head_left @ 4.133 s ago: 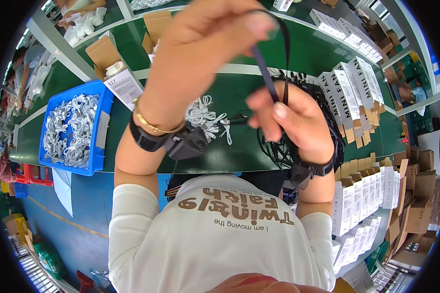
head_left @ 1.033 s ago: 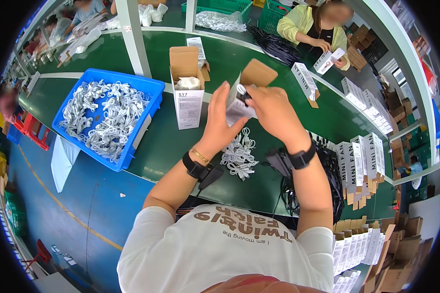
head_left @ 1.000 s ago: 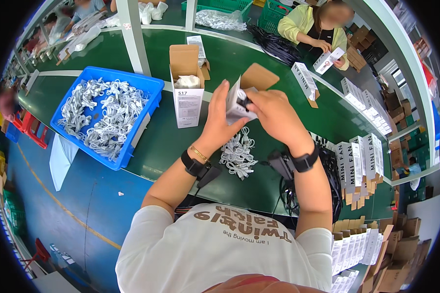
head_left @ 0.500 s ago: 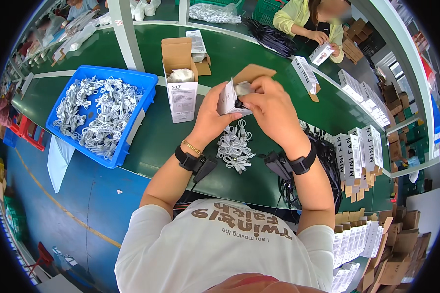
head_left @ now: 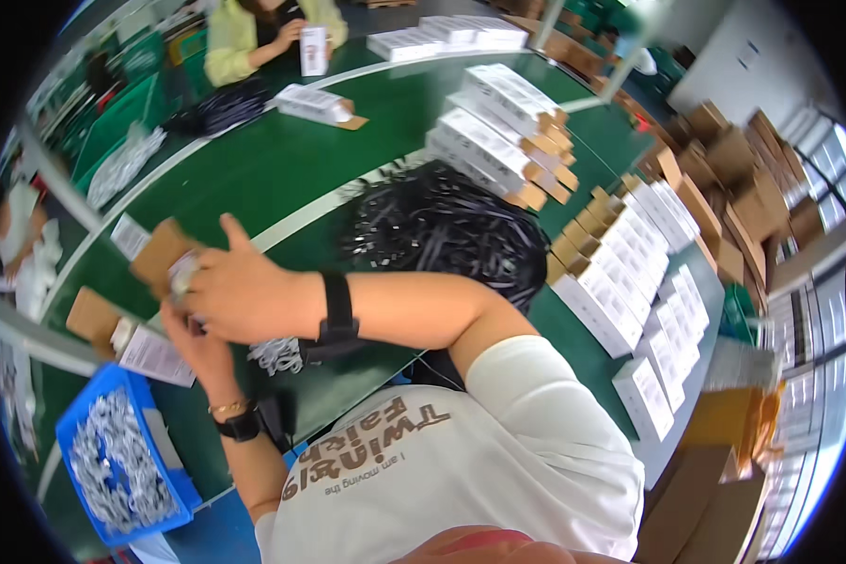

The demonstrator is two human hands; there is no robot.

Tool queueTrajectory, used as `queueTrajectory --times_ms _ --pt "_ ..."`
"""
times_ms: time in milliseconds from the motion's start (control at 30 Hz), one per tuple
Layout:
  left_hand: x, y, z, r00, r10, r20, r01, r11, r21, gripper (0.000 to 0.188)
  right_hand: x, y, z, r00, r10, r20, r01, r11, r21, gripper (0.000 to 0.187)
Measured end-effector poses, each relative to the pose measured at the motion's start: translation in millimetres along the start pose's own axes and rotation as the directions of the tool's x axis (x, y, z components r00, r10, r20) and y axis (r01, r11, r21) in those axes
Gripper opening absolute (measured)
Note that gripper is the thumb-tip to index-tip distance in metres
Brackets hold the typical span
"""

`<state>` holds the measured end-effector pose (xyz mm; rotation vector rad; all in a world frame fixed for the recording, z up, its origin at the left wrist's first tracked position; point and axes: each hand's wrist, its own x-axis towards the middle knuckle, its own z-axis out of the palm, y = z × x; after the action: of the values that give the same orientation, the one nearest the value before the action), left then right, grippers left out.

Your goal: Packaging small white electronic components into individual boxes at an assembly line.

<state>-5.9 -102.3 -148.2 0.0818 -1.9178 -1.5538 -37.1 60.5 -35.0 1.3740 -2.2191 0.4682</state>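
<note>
A small white carton with its brown flap raised is at the left, blurred by motion. My left hand is closed round it from below. Over its opening, the fingers of my right hand bend inward while one finger sticks up. A pale item shows at the opening; what the right fingertips pinch is hidden. Beside my left hand stands another open white box with something white inside. Below my right wrist lies a small bunch of white cables, partly covered by the arm.
A blue bin of white cables is at lower left. Black cables are heaped mid-table. Stacked white boxes with brown flaps lie beyond, and more boxes line the right. Across the table a person holds a white box.
The view has swung to the right, bringing the right-hand box rows into fuller sight. My hands and the carton now appear farther left in the picture, with both hands still at the carton.
</note>
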Motion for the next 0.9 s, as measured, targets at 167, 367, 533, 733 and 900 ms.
queueTrajectory --times_ms 167,367,533,733,900 --pt "-3 45 27 0.995 0.051 -0.09 -0.066 0.983 -0.171 0.076 -41 0 -20 0.879 0.088 -0.468 -0.02 0.989 0.148 0.032" --pt "-21 84 67 0.969 0.246 0.0 -0.245 0.968 -0.061 0.082 -79 6 -62 0.869 0.048 -0.492 -0.059 0.998 -0.007 0.034" --pt "-36 105 91 0.937 0.299 0.182 -0.283 0.953 -0.108 0.083 -113 21 -108 0.887 0.078 -0.455 -0.082 0.997 0.011 0.04" --pt "-71 112 116 0.927 0.208 0.312 -0.142 0.965 -0.221 0.083 -187 15 -90 0.84 0.337 -0.425 -0.192 0.918 0.348 0.052" --pt "-106 100 133 0.831 0.269 0.487 -0.143 0.949 -0.281 0.08 -230 12 -12 0.739 0.672 -0.039 -0.422 0.508 0.751 0.077"
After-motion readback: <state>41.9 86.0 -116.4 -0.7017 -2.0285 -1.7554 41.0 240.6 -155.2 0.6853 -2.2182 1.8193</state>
